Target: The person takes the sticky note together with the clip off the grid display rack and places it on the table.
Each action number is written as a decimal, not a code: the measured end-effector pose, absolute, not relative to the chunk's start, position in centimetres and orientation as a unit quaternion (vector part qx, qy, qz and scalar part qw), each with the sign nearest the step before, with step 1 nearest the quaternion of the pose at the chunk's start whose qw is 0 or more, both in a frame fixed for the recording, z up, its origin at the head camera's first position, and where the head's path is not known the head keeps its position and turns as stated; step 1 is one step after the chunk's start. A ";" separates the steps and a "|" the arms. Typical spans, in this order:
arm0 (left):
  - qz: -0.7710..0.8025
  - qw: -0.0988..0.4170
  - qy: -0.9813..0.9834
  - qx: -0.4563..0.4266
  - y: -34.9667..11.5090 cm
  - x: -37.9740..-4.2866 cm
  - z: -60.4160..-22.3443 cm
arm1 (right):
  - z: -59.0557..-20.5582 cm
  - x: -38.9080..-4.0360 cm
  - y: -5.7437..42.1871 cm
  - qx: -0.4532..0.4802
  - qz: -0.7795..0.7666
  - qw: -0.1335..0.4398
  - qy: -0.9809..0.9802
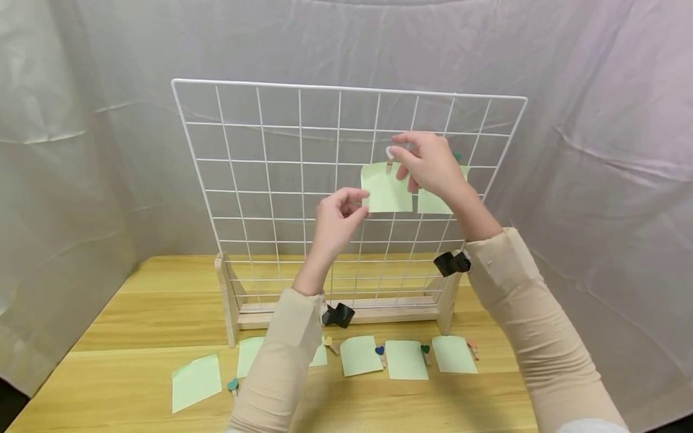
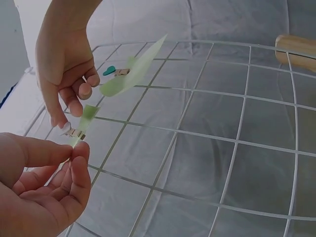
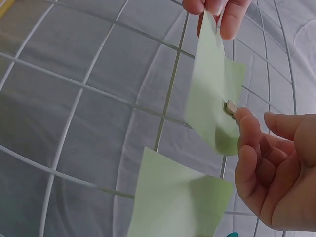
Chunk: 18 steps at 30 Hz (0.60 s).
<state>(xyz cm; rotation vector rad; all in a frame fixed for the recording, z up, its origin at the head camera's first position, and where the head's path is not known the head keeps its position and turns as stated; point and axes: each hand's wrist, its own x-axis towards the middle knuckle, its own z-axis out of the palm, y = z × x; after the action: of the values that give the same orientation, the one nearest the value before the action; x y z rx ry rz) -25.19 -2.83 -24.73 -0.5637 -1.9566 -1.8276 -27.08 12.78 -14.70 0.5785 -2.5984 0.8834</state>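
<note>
My left hand [image 1: 338,219] pinches the left edge of a pale green paper note [image 1: 385,191], which lies against the white wire grid [image 1: 319,128]. A small wooden clip with a white heart [image 1: 389,153] sits on the note's top edge. My right hand [image 1: 430,162] is at this clip, one fingertip at the heart and, in the right wrist view, the thumb apart from the index finger [image 3: 245,129]. To its right hangs another green note [image 1: 433,203], partly behind the right hand, with a teal heart clip [image 2: 116,71] at its top.
Along the table [image 1: 135,325] in front of the grid lie several green notes [image 1: 197,383] and heart clips, among them a teal one [image 1: 233,385], a blue one [image 1: 380,351] and an orange one [image 1: 473,344]. Wooden feet [image 1: 227,300] hold the grid upright before grey cloth.
</note>
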 end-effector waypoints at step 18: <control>-0.631 0.211 -0.718 -0.204 -2.7 -25.1 -24.3 | -13.8 -27.1 12.5 0.184 0.248 0.123 -0.943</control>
<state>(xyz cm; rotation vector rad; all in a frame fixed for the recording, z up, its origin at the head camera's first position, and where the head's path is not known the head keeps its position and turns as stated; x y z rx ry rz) -25.08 -2.75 -24.28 -0.5670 -1.9956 -1.7532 -27.10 12.48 -13.85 0.5355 -2.7513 0.7234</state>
